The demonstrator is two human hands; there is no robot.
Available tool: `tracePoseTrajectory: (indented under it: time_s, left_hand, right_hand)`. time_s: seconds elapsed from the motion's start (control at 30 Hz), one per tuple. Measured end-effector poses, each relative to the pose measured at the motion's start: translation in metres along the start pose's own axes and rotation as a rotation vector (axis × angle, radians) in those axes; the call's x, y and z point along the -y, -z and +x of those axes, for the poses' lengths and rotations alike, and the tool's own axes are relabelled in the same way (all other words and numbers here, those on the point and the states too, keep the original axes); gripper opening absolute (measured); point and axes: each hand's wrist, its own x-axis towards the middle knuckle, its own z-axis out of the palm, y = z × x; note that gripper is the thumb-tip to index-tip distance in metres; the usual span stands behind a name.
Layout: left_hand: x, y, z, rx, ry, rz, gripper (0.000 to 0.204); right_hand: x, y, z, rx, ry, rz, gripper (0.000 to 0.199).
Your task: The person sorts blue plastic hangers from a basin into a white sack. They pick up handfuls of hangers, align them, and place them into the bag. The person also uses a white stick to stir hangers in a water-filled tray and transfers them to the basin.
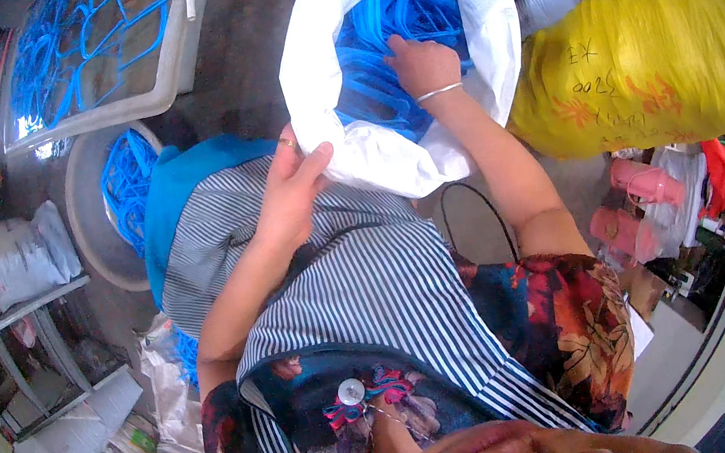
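Observation:
A white woven sack (308, 58) stands in front of me with its mouth wide and its rim folded outward. Bundled blue plastic hangers (375, 86) fill the inside of it. My left hand (290, 186) grips the near left rim of the sack, thumb and fingers pinching the fabric. Inside the mouth, my right hand (425, 67) is closed with curled fingers on the blue hangers; some of its fingertips are hidden among them.
A full yellow sack (636, 63) stands right of the white one. At upper left is a pale tray (167, 92) with blue hangers in it. Below it, a round tub (87, 210) holds more. Pink containers (627, 226) sit at right; a metal rack (25, 334) stands at left.

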Motion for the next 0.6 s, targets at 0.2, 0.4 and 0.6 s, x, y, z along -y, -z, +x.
tracePoseTrajectory:
  time_s: [0.2, 0.4, 0.6]
  left_hand:
    - [-0.002, 0.005, 0.001, 0.104, 0.008, 0.121, 0.051]
    - [-0.022, 0.027, 0.012, -0.153, 0.072, 0.278, 0.041]
    - [-0.065, -0.007, 0.023, -0.324, -0.920, 1.554, 0.043]
  right_hand:
    - [-0.045, -0.038, 0.048, 0.182, -0.007, -0.058, 0.025]
    - [-0.110, -0.023, 0.083, -0.120, -0.149, 0.240, 0.029]
    - [-0.150, -0.006, 0.076, -0.102, -0.155, -0.473, 0.032]
